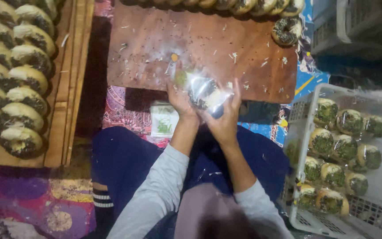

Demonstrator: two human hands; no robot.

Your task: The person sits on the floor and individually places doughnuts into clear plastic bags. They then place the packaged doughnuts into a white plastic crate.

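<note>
Both my hands hold one doughnut in a clear plastic bag (pixel 204 92) just in front of a brown wooden board (pixel 155 44). My left hand (pixel 180 99) grips the bag's left side with fingers up. On the right side my right hand (pixel 224 117) closes around the bag. The doughnut inside has dark sprinkles and a pale patch. A single dark-sprinkled doughnut (pixel 287 31) lies on the board's far right corner.
A wooden tray (pixel 67 88) at left carries rows of topped doughnuts (pixel 23 79). A white plastic crate (pixel 306 217) at right holds several bagged doughnuts (pixel 332 146). More doughnuts (pixel 244 5) line the board's far edge. A small stack of bags (pixel 164 119) lies under my hands.
</note>
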